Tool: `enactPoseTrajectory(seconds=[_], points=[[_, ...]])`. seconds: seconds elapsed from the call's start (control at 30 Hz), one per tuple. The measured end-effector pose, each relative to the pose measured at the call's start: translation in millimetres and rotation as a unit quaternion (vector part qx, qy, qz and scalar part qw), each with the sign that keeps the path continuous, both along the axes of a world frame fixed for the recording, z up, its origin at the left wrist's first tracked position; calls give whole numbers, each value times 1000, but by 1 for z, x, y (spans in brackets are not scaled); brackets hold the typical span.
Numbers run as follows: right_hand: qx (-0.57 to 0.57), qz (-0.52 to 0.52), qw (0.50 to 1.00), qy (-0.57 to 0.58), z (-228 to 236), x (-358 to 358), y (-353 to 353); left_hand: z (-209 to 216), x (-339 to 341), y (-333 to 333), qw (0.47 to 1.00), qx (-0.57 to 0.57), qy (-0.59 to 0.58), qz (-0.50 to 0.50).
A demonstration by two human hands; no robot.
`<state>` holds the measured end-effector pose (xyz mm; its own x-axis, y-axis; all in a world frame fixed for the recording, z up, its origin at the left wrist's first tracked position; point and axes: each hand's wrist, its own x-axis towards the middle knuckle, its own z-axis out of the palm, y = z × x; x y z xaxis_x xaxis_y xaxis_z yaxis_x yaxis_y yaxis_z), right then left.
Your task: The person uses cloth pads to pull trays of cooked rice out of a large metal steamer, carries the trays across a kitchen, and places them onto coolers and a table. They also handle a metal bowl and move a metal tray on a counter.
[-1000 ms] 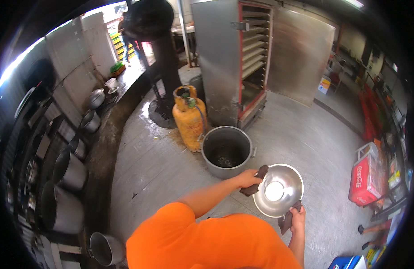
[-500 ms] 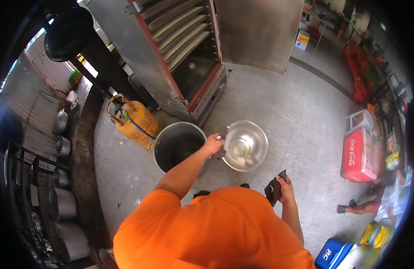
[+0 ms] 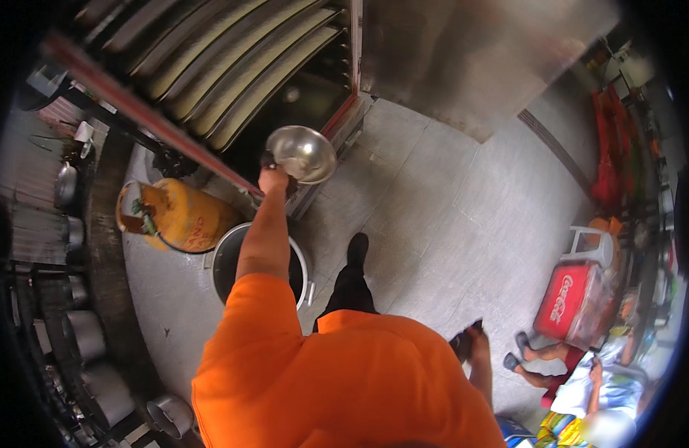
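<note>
Bowl (image 3: 306,153), round, shiny steel, is up at the far left, off the floor (image 3: 434,201), in front of the lower opening of a tall metal cabinet (image 3: 244,82). Inside faces up; contact with the cabinet: can't tell.

Left hand (image 3: 273,179): arm fully stretched, pinching the bowl's near-left rim through a dark cloth (image 3: 291,187). It's the only hand on the bowl.

Right hand (image 3: 477,345): low at the near right, well apart from the bowl, closed around a second cloth (image 3: 461,345), also dark. Exact finger pose is too shadowed to read.

Cabinet has red edging and a stack of sloped-looking shelves; its metal door (image 3: 464,60) stands open to the right. Big pot (image 3: 303,261) with side handles sits on the floor on the near side of the cabinet, left forearm crossing above it. Yellow gas cylinder (image 3: 191,216) is just left of the pot. Wearer's black shoe (image 3: 358,250) is right of the pot.

Right side: red cooler box (image 3: 570,299), white plastic stool (image 3: 589,245) just beyond it, another person (image 3: 606,373) in a light top nearer. Several metal pots (image 3: 85,334) line the left edge.
</note>
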<state>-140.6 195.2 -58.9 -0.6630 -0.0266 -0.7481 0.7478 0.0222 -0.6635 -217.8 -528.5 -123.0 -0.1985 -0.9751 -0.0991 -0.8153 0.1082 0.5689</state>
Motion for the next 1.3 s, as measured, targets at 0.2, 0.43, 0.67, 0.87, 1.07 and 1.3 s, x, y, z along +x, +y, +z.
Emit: enactPoseTrajectory(seconds=[0.2,0.43,0.67,0.87,1.07,1.3], points=[[206,75,972,-79,10,-15,28,-68,-66,-121,980,32,-133,146],[311,27,942,-121,56,-151,-37,-110,-83,-193,961,30,-224,157],[287,131,942,-114,62,-245,-123,-155,-99,-225,956,-153,-236,77],[358,166,912,-115,44,-237,-114,-167,-122,-229,966,-67,-231,93],[351,165,901,-192,48,-226,-105,-207,-126,-241,953,-24,-288,92],[330,218,908,-141,42,-245,-126,-250,-121,-223,969,91,-127,189]])
